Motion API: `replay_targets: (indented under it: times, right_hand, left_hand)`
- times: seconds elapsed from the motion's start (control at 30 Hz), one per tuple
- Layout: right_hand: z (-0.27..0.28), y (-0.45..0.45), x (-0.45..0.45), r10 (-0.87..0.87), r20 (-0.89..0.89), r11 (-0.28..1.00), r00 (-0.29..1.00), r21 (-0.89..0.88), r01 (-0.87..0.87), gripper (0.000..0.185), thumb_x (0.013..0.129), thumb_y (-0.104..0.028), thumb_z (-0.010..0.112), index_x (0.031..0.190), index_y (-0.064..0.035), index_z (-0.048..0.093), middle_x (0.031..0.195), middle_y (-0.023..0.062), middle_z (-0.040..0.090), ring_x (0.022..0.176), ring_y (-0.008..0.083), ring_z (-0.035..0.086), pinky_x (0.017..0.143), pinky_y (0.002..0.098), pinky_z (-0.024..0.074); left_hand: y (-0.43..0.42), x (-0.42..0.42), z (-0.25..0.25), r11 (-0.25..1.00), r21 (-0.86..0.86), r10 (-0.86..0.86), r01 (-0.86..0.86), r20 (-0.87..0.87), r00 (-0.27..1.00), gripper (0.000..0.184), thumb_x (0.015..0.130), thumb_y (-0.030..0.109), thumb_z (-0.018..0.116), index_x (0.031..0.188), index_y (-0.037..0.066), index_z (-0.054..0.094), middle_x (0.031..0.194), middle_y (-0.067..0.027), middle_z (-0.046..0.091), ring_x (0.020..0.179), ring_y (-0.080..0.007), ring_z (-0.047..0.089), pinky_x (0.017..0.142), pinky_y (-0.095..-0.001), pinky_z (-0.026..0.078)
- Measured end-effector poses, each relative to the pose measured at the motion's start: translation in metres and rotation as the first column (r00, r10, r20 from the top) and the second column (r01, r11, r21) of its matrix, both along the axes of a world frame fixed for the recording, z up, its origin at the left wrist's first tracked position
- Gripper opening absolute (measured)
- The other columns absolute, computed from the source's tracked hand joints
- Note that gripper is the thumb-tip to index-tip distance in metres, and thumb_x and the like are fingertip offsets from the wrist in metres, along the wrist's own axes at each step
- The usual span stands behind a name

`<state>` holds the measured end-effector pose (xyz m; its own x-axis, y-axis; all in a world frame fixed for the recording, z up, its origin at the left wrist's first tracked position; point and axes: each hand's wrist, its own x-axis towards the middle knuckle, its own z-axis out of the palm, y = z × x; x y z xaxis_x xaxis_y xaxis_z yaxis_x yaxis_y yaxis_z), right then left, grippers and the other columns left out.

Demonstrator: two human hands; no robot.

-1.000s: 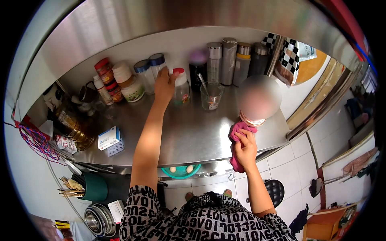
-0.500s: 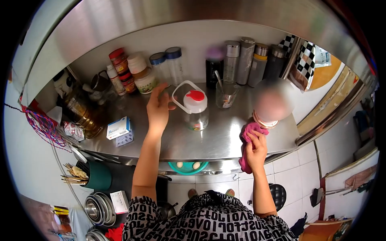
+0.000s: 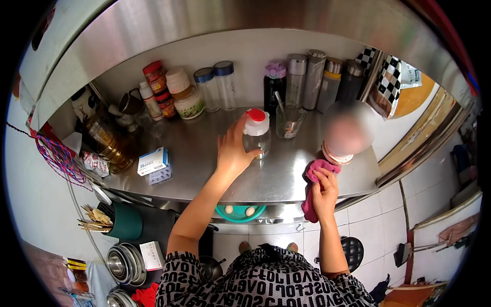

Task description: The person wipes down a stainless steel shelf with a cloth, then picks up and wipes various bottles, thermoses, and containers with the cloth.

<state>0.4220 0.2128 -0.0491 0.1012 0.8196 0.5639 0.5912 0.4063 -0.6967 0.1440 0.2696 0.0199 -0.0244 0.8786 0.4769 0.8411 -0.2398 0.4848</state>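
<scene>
At the middle of the steel bench (image 3: 204, 181), as I watch from a few steps off, a clear jar with a white shoulder and red cap (image 3: 257, 128) has the person's left hand (image 3: 237, 146) right up against it. Taking twelve o'clock as straight away from the person, toward the back panel (image 3: 250, 61), the jar lies at about one or two o'clock from the left palm, so this is much the nearer of the hands. Its long axis runs up and down: it looks upright, though I can't tell whether the base sits flat on the steel.

The left fingers curve along the jar's nine o'clock side, up by the white shoulder, while the thumb reaches across the lower front, toward six. They seem to touch it, but how firmly they close I can't make out.

From the right hand (image 3: 326, 197), the same jar is well apart, between ten and eleven o'clock. That hand is clamped on a bunched pink cloth (image 3: 322, 169), just short of a blurred round thing (image 3: 348, 135) at about one o'clock from it. The two hands are well apart.

Around the jar, a glass with a spoon (image 3: 290, 125) stands near at two or three o'clock, and a black bottle (image 3: 275, 92) at one.
</scene>
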Motion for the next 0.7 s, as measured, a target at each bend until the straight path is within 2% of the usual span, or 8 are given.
replay_targets:
  times: [0.1, 0.23, 0.3, 0.37, 0.47, 0.5, 0.63, 0.7]
  right_hand:
    - [-0.001, 0.0, -0.003, 0.028, 0.001, 1.0, 1.0, 0.004, -0.028, 0.032, 0.081, 0.005, 0.055, 0.109, -0.0015, 0.069, 0.116, 0.014, 0.064, 0.109, 0.0296, 0.06, 0.092, 0.0351, 0.048]
    - [0.001, -0.002, -0.007, 0.018, 0.002, 1.0, 1.0, -0.006, -0.018, 0.032, 0.082, 0.006, 0.055, 0.109, -0.0016, 0.069, 0.116, 0.0138, 0.064, 0.108, 0.0299, 0.06, 0.091, 0.0342, 0.048]
    - [0.003, -0.002, -0.008, 0.025, -0.021, 0.999, 0.999, -0.021, -0.025, 0.031, 0.082, 0.006, 0.055, 0.11, -0.0009, 0.069, 0.116, 0.0136, 0.064, 0.109, 0.0287, 0.06, 0.093, 0.0334, 0.0473]
    - [0.008, 0.001, -0.01, 0.032, -0.042, 0.999, 0.999, -0.032, -0.033, 0.031, 0.083, 0.006, 0.055, 0.11, -0.0003, 0.069, 0.117, 0.0134, 0.064, 0.11, 0.0275, 0.06, 0.094, 0.0327, 0.0465]
    - [0.011, 0.017, -0.016, 0.155, -0.474, 0.96, 0.867, -0.134, -0.245, 0.03, 0.086, 0.002, 0.053, 0.113, 0.0018, 0.068, 0.124, 0.0127, 0.063, 0.117, 0.0245, 0.058, 0.104, 0.034, 0.0406]
    - [0.02, 0.023, -0.021, 0.153, -0.475, 0.961, 0.867, -0.134, -0.243, 0.03, 0.086, 0.002, 0.053, 0.113, 0.0018, 0.068, 0.124, 0.0127, 0.063, 0.117, 0.0245, 0.058, 0.104, 0.034, 0.0406]
    - [0.086, 0.045, -0.074, 0.289, -0.418, 0.953, 0.861, 0.209, -0.219, 0.042, 0.089, -0.004, 0.053, 0.131, 0.0008, 0.057, 0.137, 0.0189, 0.053, 0.128, 0.0305, 0.05, 0.109, 0.0377, 0.0364]
    - [0.074, 0.069, -0.107, 0.294, -0.196, 0.941, 0.936, 0.233, -0.247, 0.051, 0.091, -0.011, 0.056, 0.139, 0.0006, 0.047, 0.144, 0.0228, 0.045, 0.135, 0.0362, 0.042, 0.112, 0.0424, 0.0315]
  left_hand:
    - [0.004, 0.007, 0.01, 0.993, -0.119, 0.031, -0.016, 0.126, 0.991, 0.114, 0.064, 0.024, 0.09, 0.153, 0.012, 0.02, 0.14, -0.0192, 0.045, 0.129, -0.0393, 0.046, 0.11, -0.0468, 0.037]
    - [0.012, 0.014, 0.001, 0.999, -0.047, 0.028, -0.019, 0.18, 0.983, 0.115, 0.064, 0.027, 0.09, 0.152, 0.009, 0.017, 0.138, -0.0212, 0.041, 0.128, -0.0409, 0.045, 0.107, -0.05, 0.039]
    - [0.019, 0.018, -0.004, 0.999, 0.022, -0.053, 0.048, 0.338, 0.94, 0.114, 0.064, 0.026, 0.09, 0.15, 0.007, 0.019, 0.139, -0.0207, 0.04, 0.126, -0.0404, 0.047, 0.103, -0.0493, 0.043]
    - [0.02, 0.019, 0.002, 0.998, -0.048, -0.027, 0.046, 0.35, 0.936, 0.111, 0.063, 0.024, 0.09, 0.149, 0.006, 0.021, 0.139, -0.0193, 0.042, 0.127, -0.0382, 0.048, 0.105, -0.0456, 0.043]
    - [0.014, 0.025, 0.013, 0.988, -0.147, 0.013, 0.037, 0.326, 0.945, 0.108, 0.062, 0.023, 0.091, 0.146, 0.005, 0.025, 0.139, -0.0184, 0.045, 0.127, -0.0366, 0.05, 0.105, -0.0427, 0.044]
    - [0.01, 0.027, 0.014, 0.984, -0.179, 0.029, 0.025, 0.293, 0.956, 0.107, 0.062, 0.024, 0.091, 0.145, 0.005, 0.027, 0.138, -0.0189, 0.045, 0.126, -0.0373, 0.051, 0.103, -0.0435, 0.045]
    - [-0.01, 0.035, 0.016, 0.983, -0.181, 0.0, 0.043, 0.229, 0.973, 0.102, 0.063, 0.024, 0.089, 0.144, 0.005, 0.029, 0.137, -0.02, 0.046, 0.123, -0.0393, 0.053, 0.099, -0.0451, 0.047]
    - [-0.017, 0.038, 0.016, 0.976, -0.206, -0.005, 0.067, 0.286, 0.958, 0.096, 0.066, 0.024, 0.085, 0.143, 0.004, 0.03, 0.137, -0.0211, 0.046, 0.122, -0.0414, 0.054, 0.097, -0.0464, 0.048]
